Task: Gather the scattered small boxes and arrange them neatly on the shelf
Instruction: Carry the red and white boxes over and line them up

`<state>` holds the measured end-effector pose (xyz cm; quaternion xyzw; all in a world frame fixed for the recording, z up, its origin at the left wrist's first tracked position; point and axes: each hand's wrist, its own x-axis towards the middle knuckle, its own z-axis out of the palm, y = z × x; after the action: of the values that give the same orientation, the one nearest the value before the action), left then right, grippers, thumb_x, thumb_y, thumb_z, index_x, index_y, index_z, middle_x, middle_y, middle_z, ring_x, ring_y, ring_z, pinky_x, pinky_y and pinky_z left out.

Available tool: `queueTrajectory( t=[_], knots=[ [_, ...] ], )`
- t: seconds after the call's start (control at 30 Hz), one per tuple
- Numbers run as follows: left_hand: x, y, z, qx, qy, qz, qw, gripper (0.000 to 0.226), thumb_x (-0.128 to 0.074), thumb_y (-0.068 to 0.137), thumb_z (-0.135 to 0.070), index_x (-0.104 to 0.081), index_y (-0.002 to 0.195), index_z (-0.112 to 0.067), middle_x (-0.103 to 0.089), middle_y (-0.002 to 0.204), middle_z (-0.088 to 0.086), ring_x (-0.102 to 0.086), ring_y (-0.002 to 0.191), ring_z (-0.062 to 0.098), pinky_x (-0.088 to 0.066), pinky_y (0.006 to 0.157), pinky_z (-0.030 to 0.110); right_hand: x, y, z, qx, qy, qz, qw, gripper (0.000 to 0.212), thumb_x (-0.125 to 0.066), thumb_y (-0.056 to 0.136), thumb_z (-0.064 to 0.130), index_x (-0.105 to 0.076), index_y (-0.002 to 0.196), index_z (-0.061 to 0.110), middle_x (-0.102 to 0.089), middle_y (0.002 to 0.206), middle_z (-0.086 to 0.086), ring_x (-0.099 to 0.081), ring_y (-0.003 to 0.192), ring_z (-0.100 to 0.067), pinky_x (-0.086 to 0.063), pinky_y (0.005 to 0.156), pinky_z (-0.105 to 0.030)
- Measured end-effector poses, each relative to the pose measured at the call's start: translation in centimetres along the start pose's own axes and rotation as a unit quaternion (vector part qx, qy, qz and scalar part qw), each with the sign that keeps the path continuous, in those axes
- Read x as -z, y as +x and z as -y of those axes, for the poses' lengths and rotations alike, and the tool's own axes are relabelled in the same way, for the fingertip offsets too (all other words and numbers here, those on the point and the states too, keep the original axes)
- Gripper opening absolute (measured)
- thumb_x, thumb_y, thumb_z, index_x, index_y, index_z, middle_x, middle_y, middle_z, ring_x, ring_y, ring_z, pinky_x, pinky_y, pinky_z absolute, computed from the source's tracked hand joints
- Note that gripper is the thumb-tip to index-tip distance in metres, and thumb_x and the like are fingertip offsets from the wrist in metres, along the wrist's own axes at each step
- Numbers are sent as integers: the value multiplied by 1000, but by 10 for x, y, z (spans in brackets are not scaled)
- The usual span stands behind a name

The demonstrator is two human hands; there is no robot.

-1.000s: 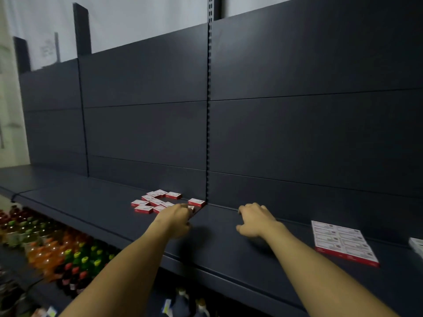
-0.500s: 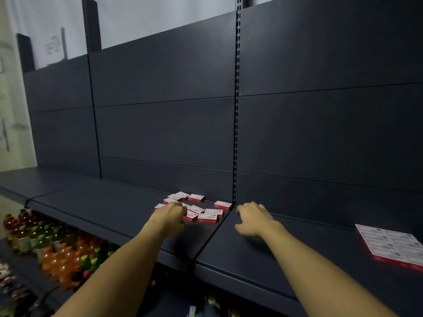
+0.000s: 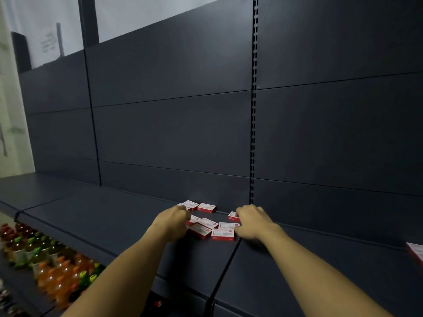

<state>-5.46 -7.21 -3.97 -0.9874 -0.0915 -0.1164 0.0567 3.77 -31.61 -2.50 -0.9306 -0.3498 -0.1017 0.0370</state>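
Several small red-and-white boxes (image 3: 223, 234) lie scattered on the dark shelf (image 3: 119, 225), close to its back panel. My left hand (image 3: 174, 221) is at the left side of the cluster, its curled fingers covering some of the boxes there. My right hand (image 3: 251, 221) is at the right side, with its fingertips against a rear box (image 3: 233, 216) and its thumb by the front ones. One box (image 3: 207, 207) sits apart near the back wall. Whether either hand grips a box is hidden.
A flat sheet of matching red-and-white boxes (image 3: 416, 251) lies at the far right edge of the shelf. Bottles with orange and green caps (image 3: 57, 271) fill the lower shelf at left. A slotted upright (image 3: 253, 133) runs up the back panel behind the cluster.
The view has shifted left and closer. Both hands have reached forward from hovering short of the boxes to touching the cluster on either side.
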Motion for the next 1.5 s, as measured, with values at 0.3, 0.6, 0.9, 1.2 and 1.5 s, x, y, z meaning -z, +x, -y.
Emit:
queueTrajectory(
  t=[0.3, 0.6, 0.9, 1.2, 1.5],
  knots=[
    [-13, 66, 23, -29, -1, 32, 999, 40, -64, 90, -9, -61, 129, -18, -54, 128, 0, -56, 113, 20, -51, 90, 33, -7, 68, -3, -3, 26, -5, 1000, 43, -59, 90, 31, -56, 128, 12, -58, 127, -8, -52, 117, -28, -42, 102, -38],
    [-21, 90, 40, -50, -47, 146, 987, 53, -60, 93, -11, -54, 142, -30, -54, 136, -2, -55, 119, 21, -49, 101, 38, -7, 106, 2, -17, 35, -11, 999, 46, -62, 90, 31, -54, 132, 14, -56, 129, -7, -52, 118, -30, -48, 97, -38],
    [-21, 111, 49, -135, -77, 197, 968, 28, -68, 92, -29, -70, 120, -32, -66, 117, -9, -62, 103, 14, -54, 92, 34, -10, 128, 22, -32, 54, -13, 998, 42, -58, 91, 21, -55, 133, 14, -55, 133, -9, -55, 119, -29, -49, 97, -39],
    [1, 127, 84, -159, -71, 88, 981, 18, -78, 80, -38, -72, 94, -27, -64, 93, -10, -59, 84, 11, -44, 72, 25, -25, 140, 46, -67, 60, 2, 996, 42, -59, 91, 20, -56, 132, 17, -56, 132, -6, -55, 118, -27, -49, 98, -38],
    [3, 115, 130, -114, -58, 26, 992, 22, -74, 82, -36, -75, 101, -26, -66, 106, -6, -63, 88, 15, -54, 70, 31, -53, 158, 72, -55, 20, 23, 998, 45, -52, 100, 33, -48, 142, 16, -50, 140, -7, -45, 129, -27, -38, 109, -42]
  ],
)
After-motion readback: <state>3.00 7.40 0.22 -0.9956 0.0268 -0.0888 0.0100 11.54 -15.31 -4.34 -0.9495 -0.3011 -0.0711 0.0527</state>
